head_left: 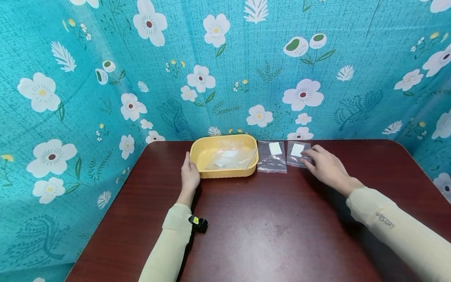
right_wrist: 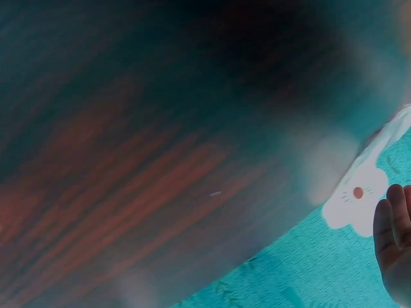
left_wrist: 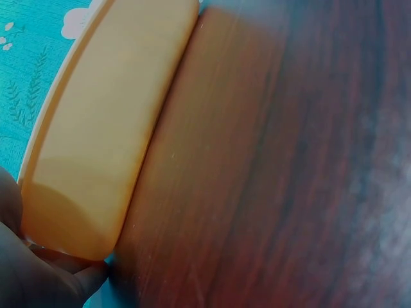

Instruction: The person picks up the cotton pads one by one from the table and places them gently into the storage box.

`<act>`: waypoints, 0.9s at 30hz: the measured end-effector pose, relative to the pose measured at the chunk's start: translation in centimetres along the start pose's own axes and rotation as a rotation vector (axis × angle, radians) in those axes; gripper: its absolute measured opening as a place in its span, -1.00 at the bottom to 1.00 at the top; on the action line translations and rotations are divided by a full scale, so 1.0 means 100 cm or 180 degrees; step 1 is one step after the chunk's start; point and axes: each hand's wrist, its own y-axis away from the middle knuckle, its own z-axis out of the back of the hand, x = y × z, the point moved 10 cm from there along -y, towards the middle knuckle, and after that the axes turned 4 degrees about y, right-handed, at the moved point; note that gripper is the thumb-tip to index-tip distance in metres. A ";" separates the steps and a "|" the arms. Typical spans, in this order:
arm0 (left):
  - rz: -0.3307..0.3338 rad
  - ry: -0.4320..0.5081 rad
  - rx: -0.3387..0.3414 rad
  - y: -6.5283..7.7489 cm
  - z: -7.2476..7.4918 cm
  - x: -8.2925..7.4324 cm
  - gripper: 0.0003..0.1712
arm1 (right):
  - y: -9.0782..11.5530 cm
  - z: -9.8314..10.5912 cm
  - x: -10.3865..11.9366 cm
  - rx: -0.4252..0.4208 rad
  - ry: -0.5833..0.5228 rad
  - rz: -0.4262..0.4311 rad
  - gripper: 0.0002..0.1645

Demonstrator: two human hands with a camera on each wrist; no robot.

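Observation:
My left hand (head_left: 190,176) grips the left end of a yellow plastic tray (head_left: 202,174), with the fingers along its outer side. The left wrist view has the tray's long side wall (left_wrist: 109,122) close up, my fingers (left_wrist: 90,279) at its end. Inside the tray lie clear plastic bags (head_left: 243,158) with white labels. My right hand (head_left: 325,166) hovers at the right edge of a small clear zip bag (head_left: 294,160), thumb and fingers apart. Only part of that hand (right_wrist: 395,237) appears in the right wrist view, fingers extended.
A larger clear zip bag (head_left: 271,164) with a pale label lies flat between the tray and the small bag. All stand along the back edge of a dark red-brown table (head_left: 246,219). A teal flowered curtain (head_left: 232,78) hangs right behind.

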 end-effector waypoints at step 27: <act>0.0025 0.0053 -0.0007 0.002 0.000 -0.001 -0.38 | -0.007 -0.028 -0.024 0.0399 0.0035 -0.0270 -0.57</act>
